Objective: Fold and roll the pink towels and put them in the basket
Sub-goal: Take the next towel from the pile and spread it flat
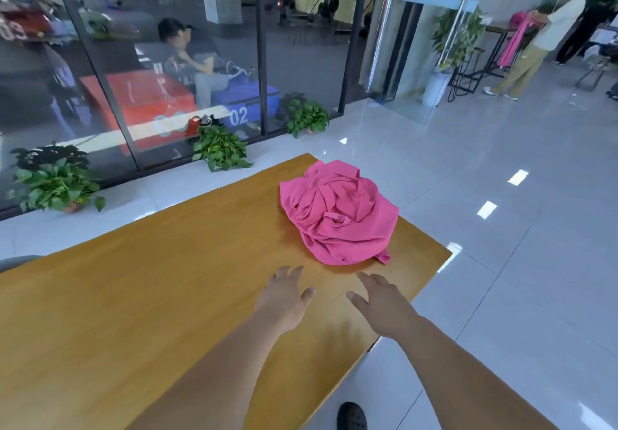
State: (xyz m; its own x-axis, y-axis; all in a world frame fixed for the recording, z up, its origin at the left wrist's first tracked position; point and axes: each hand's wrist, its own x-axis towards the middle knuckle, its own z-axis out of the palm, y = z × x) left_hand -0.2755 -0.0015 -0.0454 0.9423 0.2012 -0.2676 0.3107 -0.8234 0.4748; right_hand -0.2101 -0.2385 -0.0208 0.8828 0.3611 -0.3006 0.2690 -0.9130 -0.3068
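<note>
A crumpled heap of pink towels lies on the wooden table, near its far right corner. My left hand hovers over the tabletop just short of the heap, fingers straight and spread, holding nothing. My right hand is beside it to the right, also flat and empty, its fingertips a short way from the heap's near edge. No basket is in view.
The table's right edge drops to a glossy tiled floor. Potted plants line a glass wall behind the table. A person stands at the far right holding pink cloth. My shoe shows below the table edge.
</note>
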